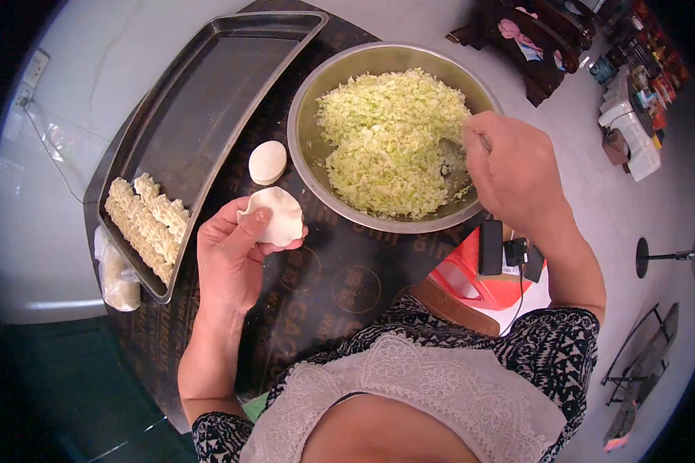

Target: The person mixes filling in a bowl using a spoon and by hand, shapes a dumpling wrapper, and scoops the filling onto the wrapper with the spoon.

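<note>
My left hand (243, 251) pinches a round, pale dough wrapper (279, 217) between thumb and fingers, its edge slightly wavy. Just above it, a stack of dough wrappers (268, 163) lies on the dark table. A wide metal bowl (305, 166) holds chopped, pale green cabbage filling (390, 139). At the bowl's right rim, my right hand (513, 166) is closed around a thin metal spoon (445, 167); its lower end dips into the filling and is partly hidden.
A dark baking tray (201, 85) stands left of the bowl, with rows of folded dumplings (143, 224) at its near end. Beside it lies a plastic bag of dough (117, 274). A red box (471, 270) with a black adapter (490, 247) sits below the bowl.
</note>
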### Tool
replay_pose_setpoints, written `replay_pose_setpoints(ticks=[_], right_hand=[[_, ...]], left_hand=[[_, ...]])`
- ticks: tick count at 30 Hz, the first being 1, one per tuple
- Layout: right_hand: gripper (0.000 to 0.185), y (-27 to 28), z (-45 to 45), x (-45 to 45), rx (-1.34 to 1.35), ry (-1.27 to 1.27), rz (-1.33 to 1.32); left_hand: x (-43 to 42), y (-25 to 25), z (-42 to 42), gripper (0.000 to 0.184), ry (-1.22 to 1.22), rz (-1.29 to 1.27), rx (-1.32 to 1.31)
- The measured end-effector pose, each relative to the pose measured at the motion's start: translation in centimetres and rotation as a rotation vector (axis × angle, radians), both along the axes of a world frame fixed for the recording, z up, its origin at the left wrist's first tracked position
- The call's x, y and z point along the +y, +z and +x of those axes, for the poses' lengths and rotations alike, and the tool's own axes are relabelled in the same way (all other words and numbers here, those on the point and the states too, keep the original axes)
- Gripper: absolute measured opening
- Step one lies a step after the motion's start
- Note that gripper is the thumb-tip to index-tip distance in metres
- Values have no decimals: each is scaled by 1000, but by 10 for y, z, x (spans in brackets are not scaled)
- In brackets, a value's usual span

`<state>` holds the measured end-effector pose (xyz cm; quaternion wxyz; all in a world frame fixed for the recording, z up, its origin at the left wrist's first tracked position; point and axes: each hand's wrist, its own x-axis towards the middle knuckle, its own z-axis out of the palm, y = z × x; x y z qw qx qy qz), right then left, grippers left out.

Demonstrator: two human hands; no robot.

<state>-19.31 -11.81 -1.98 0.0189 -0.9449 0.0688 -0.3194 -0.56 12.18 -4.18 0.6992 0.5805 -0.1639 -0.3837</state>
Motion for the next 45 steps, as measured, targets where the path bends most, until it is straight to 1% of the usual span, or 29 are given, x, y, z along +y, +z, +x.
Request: replay_pose_setpoints(ticks=[1, 3, 4, 5, 6, 7, 9, 10, 12, 13, 15, 16, 18, 22, 25, 27, 28, 30, 31, 33, 34, 36, 40, 43, 45], right_hand=[[6, 0, -1, 1, 0, -1, 0], [5, 2, -4, 3, 21, -81, 145], [5, 3, -5, 4, 20, -83, 144], [7, 5, -7, 6, 20, -77, 218], [10, 6, -8, 7, 19, -69, 293], [10, 6, -8, 7, 17, -70, 292], [11, 4, -9, 6, -37, -77, 468], [11, 5, -10, 6, -38, -77, 468], [11, 6, -14, 6, -86, -61, 580], [11, 8, -16, 7, -85, -60, 582], [17, 11, -20, 9, -64, -19, 684], [17, 10, -21, 9, -65, -18, 685], [17, 10, -23, 9, -67, 50, 582], [18, 12, -22, 13, -119, 123, 618], [19, 9, -19, 14, -164, 151, 694], [19, 8, -14, 15, -203, 101, 867], [19, 7, -11, 15, -205, 102, 868], [20, 2, -3, 10, -263, 3, 1061], [20, 2, -1, 7, -265, 4, 1060], [20, 1, 4, -1, -210, -51, 1192], [20, 0, 5, -3, -213, -50, 1191], [19, -2, 8, -7, -252, -43, 1336], [22, -3, 11, -12, -344, -63, 1315], [22, -1, 8, -20, -387, -38, 1378], [20, 5, 7, -22, -432, -91, 1399]], left_hand=[[1, 0, 0, 21, 13, 0, -23], [1, -2, 0, 20, 23, 0, -45], [1, -3, 1, 19, 44, -3, -72], [1, -4, 1, 18, 65, -6, -98], [1, -3, 2, 18, 64, -7, -100], [1, -2, 2, 18, 46, -3, -83], [1, 0, 2, 18, 27, -1, -68], [1, 0, 1, 18, 26, 14, -67], [0, 2, -1, 19, 27, 31, -64], [-1, 3, -2, 19, 31, 35, -51], [-2, 6, -3, 20, 36, 39, -40], [-2, 7, -3, 22, 23, 39, -30], [-4, 11, -3, 24, 10, 39, -21], [-9, 17, -5, 28, -34, 4, 16], [-14, 23, -9, 31, -54, -14, 41], [-18, 25, -11, 32, -60, -22, 58], [-19, 26, -12, 33, -64, -40, 76], [-22, 25, -14, 33, -67, -57, 92], [-24, 23, -14, 33, -57, -60, 102], [-27, 23, -15, 32, -49, -64, 110], [-28, 24, -15, 32, -63, -71, 115], [-31, 24, -18, 31, -77, -78, 116], [-38, 22, -21, 31, -64, -78, 140], [-42, 20, -22, 32, -86, -92, 167], [-46, 21, -23, 33, -102, -92, 176]])
